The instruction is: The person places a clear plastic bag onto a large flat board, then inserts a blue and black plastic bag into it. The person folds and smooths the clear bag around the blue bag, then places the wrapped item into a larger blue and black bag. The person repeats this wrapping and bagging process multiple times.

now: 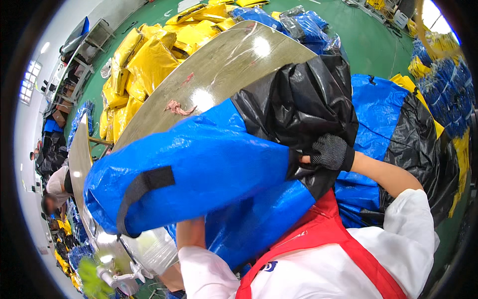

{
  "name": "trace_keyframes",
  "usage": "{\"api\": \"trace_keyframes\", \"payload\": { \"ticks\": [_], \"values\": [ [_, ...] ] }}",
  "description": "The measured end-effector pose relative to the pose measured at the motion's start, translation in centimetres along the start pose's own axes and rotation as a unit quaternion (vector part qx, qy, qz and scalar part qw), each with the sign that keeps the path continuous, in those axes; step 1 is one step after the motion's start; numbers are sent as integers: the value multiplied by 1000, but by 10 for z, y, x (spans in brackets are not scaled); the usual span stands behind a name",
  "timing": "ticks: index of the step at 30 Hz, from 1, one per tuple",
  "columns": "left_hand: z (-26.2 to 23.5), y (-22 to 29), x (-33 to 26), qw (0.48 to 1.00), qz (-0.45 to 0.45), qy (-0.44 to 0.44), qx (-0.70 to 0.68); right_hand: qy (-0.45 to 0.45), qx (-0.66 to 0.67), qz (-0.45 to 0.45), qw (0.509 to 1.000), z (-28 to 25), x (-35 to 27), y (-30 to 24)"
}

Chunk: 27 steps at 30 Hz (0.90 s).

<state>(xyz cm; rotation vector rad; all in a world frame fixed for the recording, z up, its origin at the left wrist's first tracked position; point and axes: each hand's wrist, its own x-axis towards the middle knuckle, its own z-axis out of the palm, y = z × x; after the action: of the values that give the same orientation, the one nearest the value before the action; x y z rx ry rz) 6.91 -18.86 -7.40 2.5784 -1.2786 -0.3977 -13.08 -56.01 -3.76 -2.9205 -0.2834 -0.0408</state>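
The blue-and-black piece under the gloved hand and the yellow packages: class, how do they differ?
Colour: the blue-and-black piece has two main colours; the yellow packages mainly one.
Number: the piece is single and large; the packages are many and smaller.
Place: the piece lies partly over the table; the packages are heaped beyond it.
Shared: both look shiny.
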Motion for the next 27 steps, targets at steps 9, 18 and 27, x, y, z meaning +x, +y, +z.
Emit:
{"api": "trace_keyframes", "payload": {
  "ticks": [9,18,27],
  "values": [
    [27,69,-53,988,-87,78,105,206,-11,6,979,-47,50,-112],
    [25,-112,-79,906,-226,296,202,162,169,-170,957,-40,56,-44],
    [-73,-179,-195,884,-379,-260,82,-129,34,-222,966,20,1,-13]
  ]
}}
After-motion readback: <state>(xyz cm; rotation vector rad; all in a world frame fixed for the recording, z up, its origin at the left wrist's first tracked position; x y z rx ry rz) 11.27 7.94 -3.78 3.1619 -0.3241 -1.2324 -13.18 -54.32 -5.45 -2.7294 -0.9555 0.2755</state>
